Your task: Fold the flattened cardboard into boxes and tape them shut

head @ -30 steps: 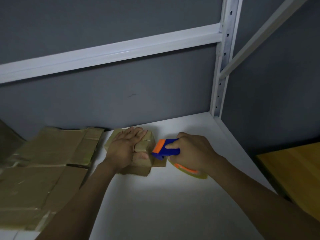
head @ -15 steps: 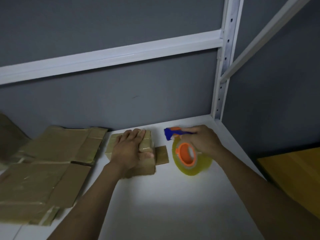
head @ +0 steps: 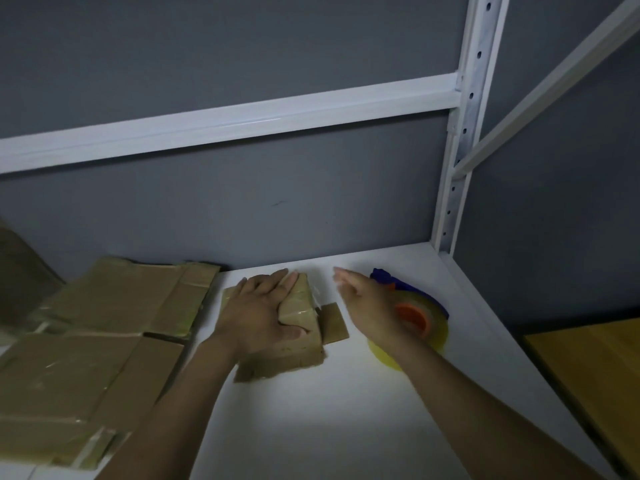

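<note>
While left hand (head: 258, 315) presses box (head: 302, 310), right hand (head: 369, 308) hovers.

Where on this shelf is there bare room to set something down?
Bare: the near middle of the shelf, in front of the small box under the left hand; the back strip between tape dispenser and post. Crowded: flattened cardboard fills the left; right hand over the dispenser.

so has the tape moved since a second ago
Yes. The tape went right, away from the box toward the post, and now lies on the shelf, out of the right hand.
</note>
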